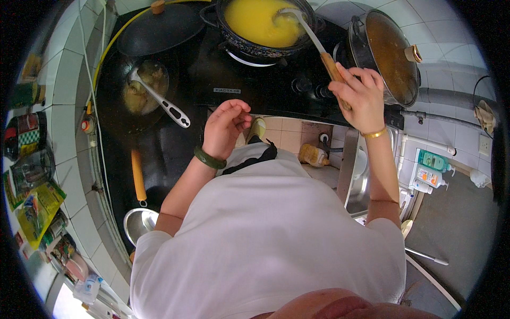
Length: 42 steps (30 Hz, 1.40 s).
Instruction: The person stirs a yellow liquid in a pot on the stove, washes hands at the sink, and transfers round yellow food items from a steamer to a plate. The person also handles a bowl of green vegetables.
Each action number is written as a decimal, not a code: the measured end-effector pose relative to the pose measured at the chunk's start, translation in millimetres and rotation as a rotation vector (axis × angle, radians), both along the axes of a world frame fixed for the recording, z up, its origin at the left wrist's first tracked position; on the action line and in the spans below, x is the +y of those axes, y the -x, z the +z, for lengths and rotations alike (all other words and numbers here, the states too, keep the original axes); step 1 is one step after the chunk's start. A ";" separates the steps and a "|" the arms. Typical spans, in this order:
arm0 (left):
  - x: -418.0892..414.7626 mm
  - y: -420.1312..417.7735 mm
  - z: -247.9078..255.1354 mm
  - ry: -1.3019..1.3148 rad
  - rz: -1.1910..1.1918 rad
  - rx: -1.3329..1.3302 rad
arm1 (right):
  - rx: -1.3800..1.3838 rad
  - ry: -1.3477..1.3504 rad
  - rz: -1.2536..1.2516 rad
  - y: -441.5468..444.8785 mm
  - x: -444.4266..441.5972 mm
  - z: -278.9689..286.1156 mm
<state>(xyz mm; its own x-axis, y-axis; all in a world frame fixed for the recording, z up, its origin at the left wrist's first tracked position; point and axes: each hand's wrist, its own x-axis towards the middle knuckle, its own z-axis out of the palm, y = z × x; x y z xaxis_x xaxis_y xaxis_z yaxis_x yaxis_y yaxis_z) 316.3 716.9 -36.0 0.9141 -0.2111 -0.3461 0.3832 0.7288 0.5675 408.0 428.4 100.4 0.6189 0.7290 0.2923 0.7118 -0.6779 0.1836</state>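
Observation:
My right hand (358,93) grips the wooden handle (331,69) of a metal ladle (305,24). The ladle's head dips into yellow liquid (255,24) in a dark speckled pot (255,50) on the stove's far burner. Held in front of the black glass stovetop (191,75), my left hand (227,123) has nothing in it, its fingers loosely curled and a little apart. To its left is a dark wok (111,107) holding some liquid and pale pieces. A metal spoon (163,101) with a slotted handle rests in the wok.
A lidded pan (388,56) stands right of the pot. At the back left leans a black lid (159,30). The wok's wooden handle (137,175) points towards me, close to a metal bowl (139,223). Pump bottles (432,161) stand on the right, past the sink edge (348,167).

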 end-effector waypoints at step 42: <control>-0.9 1.0 3.2 0.008 0.014 0.021 | 0.058 -0.119 0.074 5.0 20.7 -5.1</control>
<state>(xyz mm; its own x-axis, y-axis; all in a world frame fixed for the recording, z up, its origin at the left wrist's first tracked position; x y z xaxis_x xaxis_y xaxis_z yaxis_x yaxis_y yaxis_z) 315.2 716.0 -32.8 0.9094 -0.2012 -0.3639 0.3848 0.7388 0.5532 403.0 449.0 95.3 0.5834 0.7354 0.3447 0.7675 -0.6380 0.0622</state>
